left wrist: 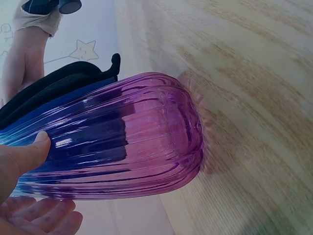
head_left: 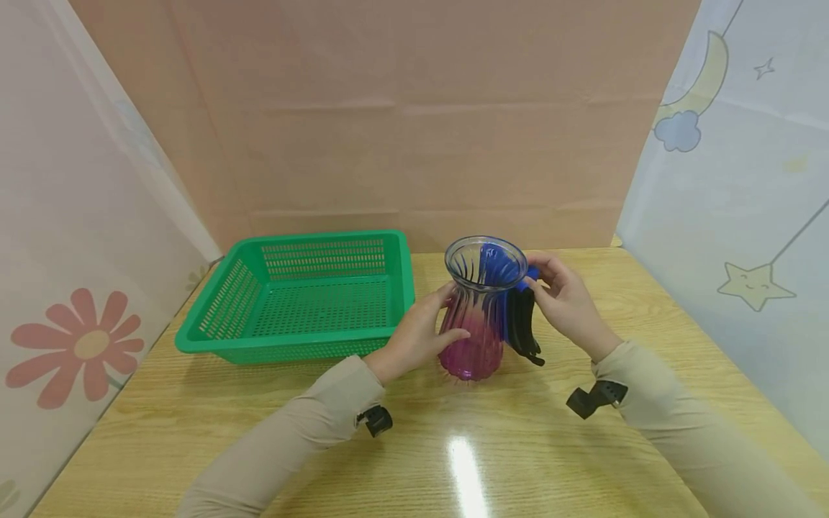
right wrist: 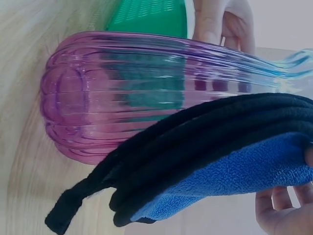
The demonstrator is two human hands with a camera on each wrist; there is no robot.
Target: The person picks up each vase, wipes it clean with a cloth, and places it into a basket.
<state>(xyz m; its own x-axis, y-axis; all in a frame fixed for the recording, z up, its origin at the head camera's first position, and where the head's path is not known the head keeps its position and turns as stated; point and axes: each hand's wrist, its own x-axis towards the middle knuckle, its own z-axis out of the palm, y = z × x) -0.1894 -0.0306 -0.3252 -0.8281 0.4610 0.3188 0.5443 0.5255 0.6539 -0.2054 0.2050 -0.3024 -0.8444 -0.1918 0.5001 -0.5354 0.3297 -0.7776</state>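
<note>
A ribbed glass vase [head_left: 476,352], pink at its base and clear toward its flared rim, stands upright on the table. My left hand [head_left: 421,332] holds it from the left, thumb across the near side and fingers reaching around behind. At the vase's right side, my right hand [head_left: 573,302] pinches a blue towelling cloth [right wrist: 244,169] with thick black edging. The folded cloth hangs down beside the glass, its black tab [right wrist: 63,210] lowest. Through the vase wall in the left wrist view, the cloth shows as a dark blue patch.
A green plastic basket [head_left: 294,342] with slotted walls stands to the left, close to my left hand. The wooden table [head_left: 414,446] runs back to a pinkish backdrop [head_left: 414,144]. Patterned sheets [head_left: 732,201] hang at both sides.
</note>
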